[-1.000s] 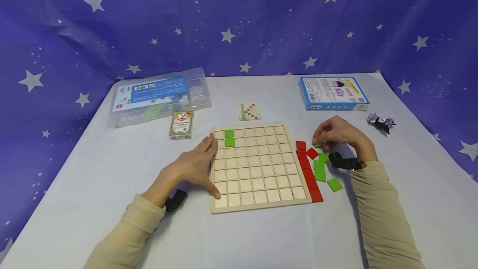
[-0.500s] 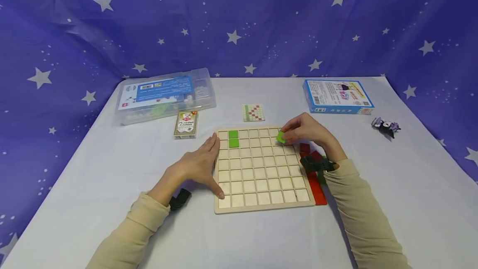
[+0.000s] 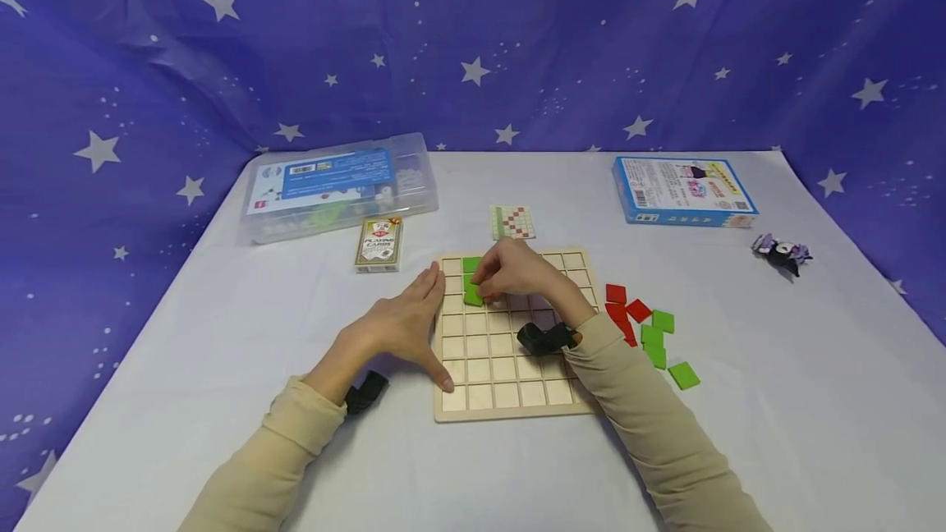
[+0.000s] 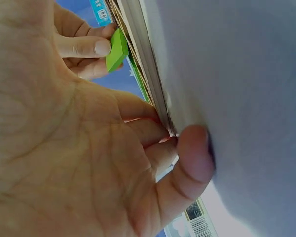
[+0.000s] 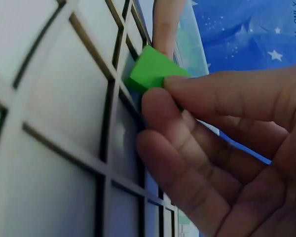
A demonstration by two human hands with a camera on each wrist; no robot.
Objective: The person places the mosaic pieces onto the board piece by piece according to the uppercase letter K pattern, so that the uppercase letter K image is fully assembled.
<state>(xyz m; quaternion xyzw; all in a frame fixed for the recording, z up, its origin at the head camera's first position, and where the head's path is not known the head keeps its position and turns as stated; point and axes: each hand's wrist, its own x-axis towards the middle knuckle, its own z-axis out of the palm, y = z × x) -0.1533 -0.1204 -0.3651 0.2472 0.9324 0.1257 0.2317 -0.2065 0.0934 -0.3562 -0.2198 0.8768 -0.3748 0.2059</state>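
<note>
My right hand (image 3: 521,271) pinches a green square tile (image 3: 473,296) between thumb and fingers. In the right wrist view, the green tile (image 5: 150,71) is tilted over the cells of the wooden grid board (image 3: 473,397). Just above it in the head view, a green tile (image 3: 472,264) lies in the second column's top cell, with another below it partly covered by my fingers. Along the board's left edge rests my left hand (image 3: 405,325), fingers extended at the upper side and thumb on the lower-left frame.
Right of the board lie several red tiles (image 3: 616,293) and green tiles (image 3: 684,375). Behind it is a small pattern card (image 3: 512,222). A playing card box (image 3: 379,245), a clear plastic case (image 3: 340,187), a blue box (image 3: 686,191) and a purple-black ornament (image 3: 782,253) surround it.
My right hand has carried a green tile leftward from the loose tiles to the board's second column. My left hand has stayed at the board's left edge. The head view has shifted slightly.
</note>
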